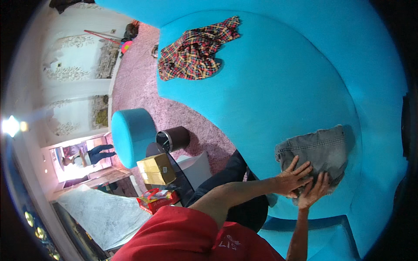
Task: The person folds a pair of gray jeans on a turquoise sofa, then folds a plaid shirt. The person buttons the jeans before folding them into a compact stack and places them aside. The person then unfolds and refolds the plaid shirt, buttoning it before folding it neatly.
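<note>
Left hand (294,177), right hand (314,192): spread over folded grey denim garment (320,152), nothing clenched. Probably smoothing; suggest even pressure outward, toward frayed edge (311,136) beyond grip.

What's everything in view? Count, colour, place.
Sofa: one, blue, right side
Denim garment: one, grey, lower right
Plaid cloth: one, multicoloured, top middle
Stool: one, blue, left of sofa
Bin: one, brown, beside stool
Box: one, tan, below bin
Table: one, dark, beside box
Bag: one, red, below box
Carpet: one, pink, left
Sheet: one, whitish, lower left
Person: one, blue trousers, far left
Shirt: one, red, bottom
Left hand: one, bare, on garment
Right hand: one, bare, on garment
</note>
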`<state>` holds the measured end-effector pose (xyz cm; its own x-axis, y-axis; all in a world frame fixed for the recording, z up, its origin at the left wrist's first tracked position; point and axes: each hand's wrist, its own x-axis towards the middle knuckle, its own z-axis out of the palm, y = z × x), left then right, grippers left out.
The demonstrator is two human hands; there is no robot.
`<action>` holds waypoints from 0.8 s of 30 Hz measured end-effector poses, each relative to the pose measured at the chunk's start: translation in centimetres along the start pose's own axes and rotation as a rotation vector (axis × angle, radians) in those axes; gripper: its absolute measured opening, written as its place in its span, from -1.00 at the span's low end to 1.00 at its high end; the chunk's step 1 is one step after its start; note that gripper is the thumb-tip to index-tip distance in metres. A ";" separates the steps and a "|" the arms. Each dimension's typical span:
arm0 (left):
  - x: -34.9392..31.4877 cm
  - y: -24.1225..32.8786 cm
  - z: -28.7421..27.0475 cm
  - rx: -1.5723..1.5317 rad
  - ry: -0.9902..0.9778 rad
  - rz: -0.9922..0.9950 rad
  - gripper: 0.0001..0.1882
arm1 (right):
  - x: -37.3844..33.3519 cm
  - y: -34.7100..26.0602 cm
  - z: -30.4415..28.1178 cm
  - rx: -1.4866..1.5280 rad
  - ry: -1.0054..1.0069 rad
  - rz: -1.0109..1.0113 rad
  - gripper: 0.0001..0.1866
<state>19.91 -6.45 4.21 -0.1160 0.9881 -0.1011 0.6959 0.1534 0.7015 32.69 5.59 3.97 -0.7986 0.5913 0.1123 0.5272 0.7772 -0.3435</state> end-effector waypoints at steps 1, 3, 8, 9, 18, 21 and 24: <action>-0.1 0.1 -0.5 -0.016 -0.043 0.004 -0.04 | -2.3 0.7 1.1 0.000 -0.021 -0.026 -0.50; -0.2 0.3 0.0 0.023 -0.015 0.004 -0.07 | -4.4 0.1 2.2 -0.033 -0.020 -0.005 -0.50; 0.8 1.5 -1.6 0.097 -0.053 -0.071 -0.17 | -4.7 0.3 3.1 -0.083 0.036 -0.011 -0.51; 0.7 1.8 -2.3 -0.003 -0.123 -0.120 -0.26 | -5.0 0.4 2.7 -0.085 0.026 0.000 -0.51; -1.5 1.8 -3.2 0.114 0.286 -0.331 -0.40 | -4.2 -2.2 -1.3 0.007 0.011 0.090 -0.55; -3.6 0.8 -4.1 0.044 0.298 -0.379 -0.39 | -7.4 -1.6 -2.7 0.133 -0.045 0.143 -0.53; -6.2 -0.5 -4.0 0.060 0.305 -0.388 -0.46 | -11.2 -0.2 -2.9 0.212 -0.185 0.227 -0.50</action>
<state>17.44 -12.75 7.26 -0.5703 0.8112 -0.1291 0.5992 0.5184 0.6101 42.35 -0.53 5.46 -0.7177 0.6793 -0.1533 0.6405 0.5576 -0.5280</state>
